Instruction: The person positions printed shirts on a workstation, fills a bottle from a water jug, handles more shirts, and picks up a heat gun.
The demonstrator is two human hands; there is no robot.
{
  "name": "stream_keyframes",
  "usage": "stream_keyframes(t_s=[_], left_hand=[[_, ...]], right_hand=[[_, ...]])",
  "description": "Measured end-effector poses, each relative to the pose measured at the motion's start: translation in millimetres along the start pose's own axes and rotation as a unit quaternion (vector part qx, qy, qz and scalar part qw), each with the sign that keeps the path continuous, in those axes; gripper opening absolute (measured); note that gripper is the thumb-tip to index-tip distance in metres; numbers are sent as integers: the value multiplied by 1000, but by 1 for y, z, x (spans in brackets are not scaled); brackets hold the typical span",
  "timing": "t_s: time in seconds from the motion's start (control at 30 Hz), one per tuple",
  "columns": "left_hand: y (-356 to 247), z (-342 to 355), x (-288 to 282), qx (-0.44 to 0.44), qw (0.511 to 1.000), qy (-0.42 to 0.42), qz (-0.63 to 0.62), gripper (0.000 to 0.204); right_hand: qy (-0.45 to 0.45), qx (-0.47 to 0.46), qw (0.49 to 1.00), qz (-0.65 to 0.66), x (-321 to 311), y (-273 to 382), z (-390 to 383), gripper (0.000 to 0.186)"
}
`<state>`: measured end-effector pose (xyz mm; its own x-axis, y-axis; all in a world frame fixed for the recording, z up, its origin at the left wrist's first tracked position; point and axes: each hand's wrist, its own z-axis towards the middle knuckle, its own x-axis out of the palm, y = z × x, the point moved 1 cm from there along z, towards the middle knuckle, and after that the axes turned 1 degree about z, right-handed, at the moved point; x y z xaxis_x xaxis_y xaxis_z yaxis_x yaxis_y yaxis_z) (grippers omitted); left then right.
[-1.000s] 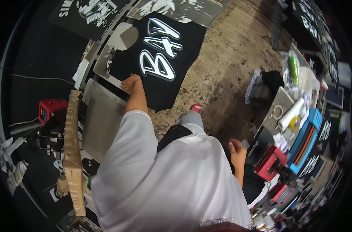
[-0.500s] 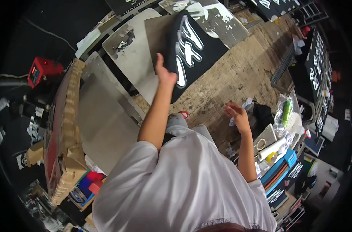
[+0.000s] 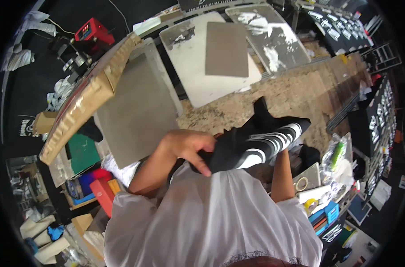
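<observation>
A black cloth with bold white printed lettering [image 3: 273, 144] hangs bunched and folded in front of my body, off the boards. My left hand [image 3: 189, 144] grips its left end, thumb toward me and fingers curled into the dark folds. The right forearm [image 3: 283, 175] reaches up behind the cloth's right part, and the cloth hides that hand and its fingers. Beyond the cloth lies a pale rounded board [image 3: 189, 75] with a brown-grey rectangular sheet [image 3: 227, 49] on it.
A grey board [image 3: 140, 107] stands left, beside a tall cardboard-edged panel [image 3: 91, 93]. A paint-splashed board [image 3: 278, 40] is far right of the pale one. Red control box [image 3: 93, 32] at far left. At right, a cluttered shelf with a yellow tape roll [image 3: 310, 204]. Black printed pieces [image 3: 340, 29] lie far right.
The black cloth has come off the pale board and is now bunched close to my body. My left hand has drawn back with it, and my right hand has gone behind it.
</observation>
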<state>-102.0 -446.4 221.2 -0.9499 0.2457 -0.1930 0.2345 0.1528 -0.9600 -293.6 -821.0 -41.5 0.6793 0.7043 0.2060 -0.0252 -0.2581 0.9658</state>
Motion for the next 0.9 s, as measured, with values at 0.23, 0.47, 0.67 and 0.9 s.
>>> stream_keyframes(t_s=[0.23, 0.47, 0.67, 0.9], left_hand=[[11, -76, 81, -374, 906, -197, -26, 53], [82, -18, 122, -8, 914, -405, -12, 83], [100, -69, 146, -8, 878, -474, -62, 74], [116, -186, 156, -48, 921, -386, -36, 39]], right_hand=[[249, -10, 942, -226, 51, 32, -16, 18], [613, -27, 624, -484, 226, 89, -107, 43], [553, -95, 729, -393, 296, 102, -177, 43], [633, -28, 668, -390, 380, 132, -222, 24]])
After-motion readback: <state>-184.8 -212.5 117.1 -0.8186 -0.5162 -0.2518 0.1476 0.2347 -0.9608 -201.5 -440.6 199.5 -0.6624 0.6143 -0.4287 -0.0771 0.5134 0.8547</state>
